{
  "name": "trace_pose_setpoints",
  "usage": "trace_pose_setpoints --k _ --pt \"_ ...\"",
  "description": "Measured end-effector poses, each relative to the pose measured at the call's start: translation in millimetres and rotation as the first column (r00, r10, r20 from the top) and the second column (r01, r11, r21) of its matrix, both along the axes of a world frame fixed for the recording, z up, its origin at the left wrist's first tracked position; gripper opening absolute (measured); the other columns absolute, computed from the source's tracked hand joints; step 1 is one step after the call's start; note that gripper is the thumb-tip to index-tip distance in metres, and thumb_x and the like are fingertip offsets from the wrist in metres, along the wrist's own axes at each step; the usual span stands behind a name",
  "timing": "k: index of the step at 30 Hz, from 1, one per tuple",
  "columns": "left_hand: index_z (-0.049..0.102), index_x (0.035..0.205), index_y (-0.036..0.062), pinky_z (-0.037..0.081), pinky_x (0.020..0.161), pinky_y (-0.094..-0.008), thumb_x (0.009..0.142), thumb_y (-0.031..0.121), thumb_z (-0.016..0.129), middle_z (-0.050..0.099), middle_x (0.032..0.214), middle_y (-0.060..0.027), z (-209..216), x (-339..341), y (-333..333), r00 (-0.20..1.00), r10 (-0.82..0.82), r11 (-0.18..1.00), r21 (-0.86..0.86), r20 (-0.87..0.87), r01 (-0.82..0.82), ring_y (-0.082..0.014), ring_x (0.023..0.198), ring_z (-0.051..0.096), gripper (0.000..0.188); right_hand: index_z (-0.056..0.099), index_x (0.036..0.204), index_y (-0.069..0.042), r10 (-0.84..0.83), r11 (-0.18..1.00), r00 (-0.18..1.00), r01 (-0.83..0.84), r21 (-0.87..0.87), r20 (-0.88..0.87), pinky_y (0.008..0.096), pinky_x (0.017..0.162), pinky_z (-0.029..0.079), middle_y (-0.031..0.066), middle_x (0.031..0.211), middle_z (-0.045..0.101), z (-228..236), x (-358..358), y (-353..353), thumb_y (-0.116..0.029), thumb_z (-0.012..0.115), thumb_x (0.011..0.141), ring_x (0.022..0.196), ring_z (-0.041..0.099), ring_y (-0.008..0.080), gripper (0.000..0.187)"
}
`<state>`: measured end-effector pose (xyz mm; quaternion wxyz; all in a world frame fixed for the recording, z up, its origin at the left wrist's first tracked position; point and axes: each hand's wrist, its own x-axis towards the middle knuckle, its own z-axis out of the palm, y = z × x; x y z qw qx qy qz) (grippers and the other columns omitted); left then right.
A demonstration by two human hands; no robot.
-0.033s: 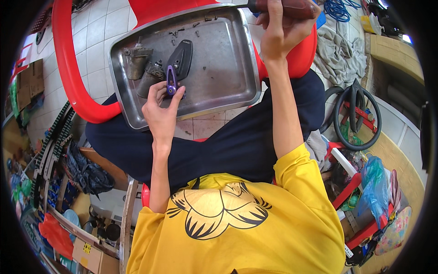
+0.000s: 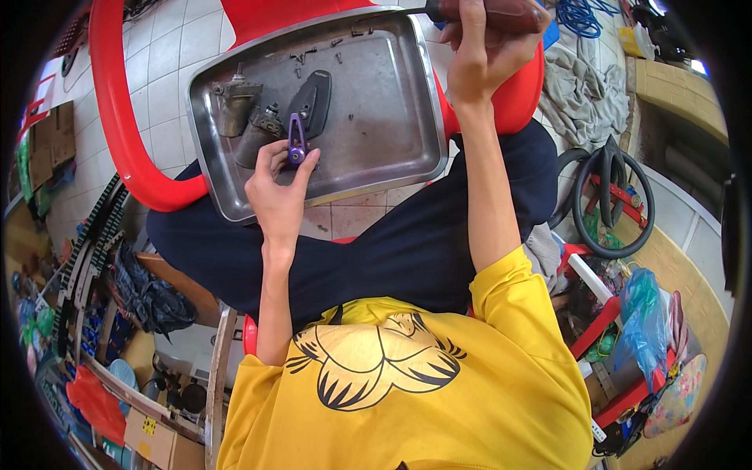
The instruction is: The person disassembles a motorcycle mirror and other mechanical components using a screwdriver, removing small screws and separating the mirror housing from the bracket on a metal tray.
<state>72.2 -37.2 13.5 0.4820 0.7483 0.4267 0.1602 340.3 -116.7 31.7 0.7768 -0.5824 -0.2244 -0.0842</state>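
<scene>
My left hand (image 2: pixel 276 182) pinches a purple slotted metal arm (image 2: pixel 297 146) between thumb and fingers, above the near left part of a metal tray (image 2: pixel 376 185). A black, angular flat piece (image 2: pixel 316 103), perhaps a mirror head, lies against the arm's far end; whether they are joined I cannot tell. Raised past the tray's far right corner, my right hand (image 2: pixel 484 66) is closed around the dark red handle of a screwdriver (image 2: pixel 501 14). Its shaft points left over the far rim. Beside my left hand rest two worn metal cylinders (image 2: pixel 235 110), motor-like in shape.
Several small screws (image 2: pixel 298 58) lie scattered in the tray's far part. A red plastic chair (image 2: pixel 141 172) surrounds the tray. To the right are a grey cloth (image 2: pixel 583 98), black rubber rings (image 2: pixel 578 227) and a blue plastic bag (image 2: pixel 641 309). A cardboard box (image 2: pixel 153 439) stands at lower left.
The purple arm and my left fingertips have shifted very slightly to the right. My right hand and the screwdriver look unmoved.
</scene>
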Motion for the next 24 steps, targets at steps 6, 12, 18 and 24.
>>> trace_pose_setpoints --k 6,12,18,24 --pt "0.069 0.11 -0.0052 0.057 0.082 -0.0301 0.087 0.014 0.086 0.078 0.094 -0.0152 -5.9 1.6 -3.5 0.974 -0.111 0.973 0.18 -0.195 0.147 -0.0187 0.088 0.076 0.035 0.049 0.115 -0.005 0.01 1.0 1.0 -0.009 -0.02 0.022 0.0217 0.045 0.043 0.0036 0.076 0.061 -0.9 3.4 -1.8 -0.004 0.07 0.098 0.051 0.054 0.0078 0.027" --pt "0.07 0.109 0.0006 0.057 0.078 -0.0359 0.086 0.021 0.086 0.078 0.093 -0.0137 1.1 1.2 -2.2 0.938 -0.179 0.934 0.248 -0.296 0.257 -0.0276 0.087 0.077 0.034 0.045 0.116 -0.005 0.011 0.999 0.998 -0.008 -0.048 0.059 0.0235 0.042 0.043 0.0122 0.076 0.067 3.0 4.2 -3.6 -0.009 0.072 0.097 0.048 0.059 0.0128 0.033" --pt "0.071 0.108 0.0023 0.055 0.076 -0.0394 0.085 0.022 0.086 0.073 0.093 -0.0123 -3.9 -4.2 -0.4 0.922 -0.236 0.893 0.306 -0.306 0.33 -0.0315 0.086 0.072 0.035 0.046 0.116 -0.005 0.01 0.999 0.999 -0.007 -0.051 0.054 0.0234 0.042 0.042 0.0119 0.076 0.066 4.9 2.9 -2.3 -0.009 0.073 0.097 0.048 0.059 0.013 0.033" --pt "0.068 0.104 0.0038 0.049 0.083 -0.0414 0.081 0.021 0.087 0.065 0.091 -0.0097 -4.3 -1.0 4.7 0.886 -0.329 0.818 0.37 -0.325 0.44 -0.0303 0.087 0.063 0.035 0.046 0.117 -0.005 0.013 0.998 0.998 -0.01 -0.054 0.057 0.0237 0.042 0.042 0.013 0.081 0.067 4.2 1.3 -2.3 -0.008 0.073 0.097 0.05 0.06 0.0135 0.033"
